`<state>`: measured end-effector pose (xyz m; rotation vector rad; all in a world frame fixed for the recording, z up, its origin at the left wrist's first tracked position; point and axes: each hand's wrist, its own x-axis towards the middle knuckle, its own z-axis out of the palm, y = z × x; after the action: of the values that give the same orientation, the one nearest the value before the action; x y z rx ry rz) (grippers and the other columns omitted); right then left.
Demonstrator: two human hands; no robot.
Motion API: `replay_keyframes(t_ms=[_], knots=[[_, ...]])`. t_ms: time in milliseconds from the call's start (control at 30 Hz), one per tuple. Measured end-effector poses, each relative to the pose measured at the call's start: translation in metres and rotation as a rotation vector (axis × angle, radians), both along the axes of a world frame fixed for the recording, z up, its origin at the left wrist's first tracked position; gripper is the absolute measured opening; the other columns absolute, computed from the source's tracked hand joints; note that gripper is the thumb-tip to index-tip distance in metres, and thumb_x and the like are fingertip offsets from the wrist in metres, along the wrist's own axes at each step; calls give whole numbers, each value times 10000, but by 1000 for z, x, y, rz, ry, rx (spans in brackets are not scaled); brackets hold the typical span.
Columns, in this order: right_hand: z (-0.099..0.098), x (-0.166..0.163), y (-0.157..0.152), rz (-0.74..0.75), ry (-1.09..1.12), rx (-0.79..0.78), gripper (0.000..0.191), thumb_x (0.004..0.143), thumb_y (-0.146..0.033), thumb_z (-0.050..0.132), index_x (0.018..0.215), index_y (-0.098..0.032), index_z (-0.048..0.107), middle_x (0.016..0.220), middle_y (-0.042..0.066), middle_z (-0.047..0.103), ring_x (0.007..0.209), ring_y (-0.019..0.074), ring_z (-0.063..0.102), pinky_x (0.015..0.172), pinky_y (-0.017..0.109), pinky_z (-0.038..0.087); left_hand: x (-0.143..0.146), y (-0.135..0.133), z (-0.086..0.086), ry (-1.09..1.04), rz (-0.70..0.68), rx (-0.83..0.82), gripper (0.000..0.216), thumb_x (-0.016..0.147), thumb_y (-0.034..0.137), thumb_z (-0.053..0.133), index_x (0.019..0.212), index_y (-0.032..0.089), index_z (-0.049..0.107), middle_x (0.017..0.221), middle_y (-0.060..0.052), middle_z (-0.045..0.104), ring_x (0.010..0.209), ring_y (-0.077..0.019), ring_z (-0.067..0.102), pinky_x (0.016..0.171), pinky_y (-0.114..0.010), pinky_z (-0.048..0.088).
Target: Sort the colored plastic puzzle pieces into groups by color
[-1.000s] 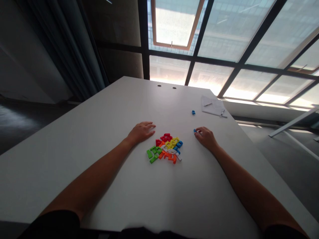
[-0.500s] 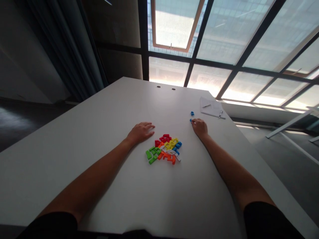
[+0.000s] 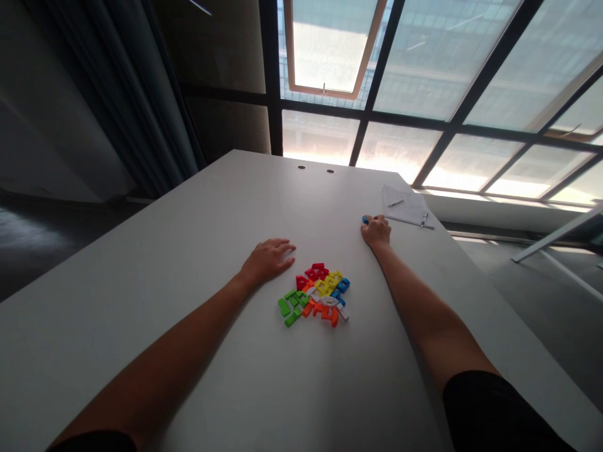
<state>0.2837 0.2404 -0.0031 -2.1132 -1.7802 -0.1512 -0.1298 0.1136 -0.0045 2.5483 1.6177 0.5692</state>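
Note:
A small blue plastic letter [image 3: 365,220] shows at the fingertips of my right hand [image 3: 377,231], whose fingers are bent together around it, low over the far right of the table. Whether a second blue letter is under the fingers is hidden. My left hand [image 3: 269,258] lies on the table with its fingers stretched and holds nothing. Just to its right is a loose heap of plastic letters: red letters [image 3: 316,272] at the back, yellow letters [image 3: 325,287], blue letters [image 3: 343,285] on the right, green letters [image 3: 291,306] on the left, orange letters [image 3: 325,311] and white letters in front.
Beyond my right hand, a sheet of paper [image 3: 406,204] bears a pen [image 3: 396,203], with another slim item along its near edge. Two round holes [image 3: 301,167] are set in the white table [image 3: 211,207] near its far edge. Windows stand behind.
My right hand has moved slightly away from me, up to where the separate blue letter lay. My left hand stays put. The view has tilted a little.

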Motion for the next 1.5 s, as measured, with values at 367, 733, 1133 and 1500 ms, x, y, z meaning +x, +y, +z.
replay_keyframes(t_ms=[367, 733, 1133, 1500], knots=[[-4, 1, -3, 13, 3, -20, 532, 1144, -366, 585, 1640, -236, 728, 1699, 237, 596, 1501, 444, 574, 1225, 581, 515, -1, 0, -1, 16, -7, -18, 453, 1105, 495, 662, 1492, 347, 845, 1671, -84, 754, 1562, -345, 691, 1339, -556, 543], [1, -14, -37, 50, 4, -27, 633, 1126, -294, 575, 1730, -108, 536, 1640, 289, 648, 1443, 435, 631, 1218, 543, 518, -2, 0, 1, 2, -25, -28, 468, 1111, 498, 646, 1498, 328, 846, 1668, -97, 757, 1555, -347, 700, 1343, -560, 549], [-10, -10, -165, 863, 177, 190, 210, 1153, -325, 627, 1140, -285, 833, 1116, 120, 865, 1078, 332, 792, 1059, 535, 631, -2, -1, 2, -8, -14, -37, 459, 1118, 517, 642, 1495, 358, 849, 1694, -75, 740, 1555, -339, 694, 1348, -541, 539], [1, 4, -160, 999, 192, 131, 306, 1203, -500, 665, 1121, -276, 857, 1164, 127, 882, 1087, 306, 809, 1045, 499, 606, -4, -1, 3, 0, -30, -30, 476, 1114, 496, 634, 1508, 336, 849, 1680, -94, 749, 1549, -347, 698, 1352, -560, 538]])
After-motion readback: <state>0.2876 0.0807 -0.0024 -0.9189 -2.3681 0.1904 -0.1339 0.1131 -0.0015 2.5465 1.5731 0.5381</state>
